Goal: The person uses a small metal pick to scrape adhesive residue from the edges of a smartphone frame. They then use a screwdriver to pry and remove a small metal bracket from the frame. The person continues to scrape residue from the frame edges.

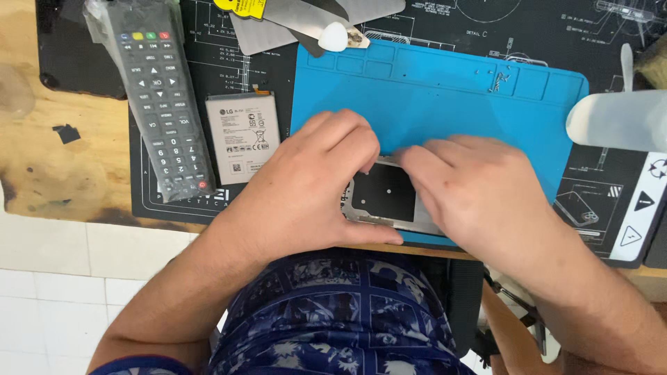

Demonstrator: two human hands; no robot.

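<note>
Here, each line tells one thing on the table.

Left hand [316, 187]: it rests on the left side of the phone frame [384, 198]. The fingers are bent and close together, with the tips on the frame's far left corner. The thumb lies along the near edge of the frame.

Right hand [479, 194]: it covers the right side of the phone frame. The fingers are close together and press down on the far edge. I cannot tell if they pinch anything under them.

Phone frame: it is a flat, silver piece with a dark middle. It lies at the near edge of the blue mat [445, 104], between the two hands, right in front of the person.

Blue mat: it sits in the middle of the table, on a bigger black mat [229, 69] with white drawings. It has little boxes along its far edge.

Screws [499, 80]: a few tiny ones lie in a box at the far right of the blue mat.

Battery [242, 137]: flat and white, it lies on the black mat, just left of the blue mat and near the left hand.

Remote control [161, 97]: long and grey, in a clear bag, it lies left of the battery.

White pick [334, 37]: a small, rounded piece at the far edge of the blue mat, on top of thin metal sheets [292, 21].

Shirt [333, 312]: blue with patterns, at the near side.
</note>
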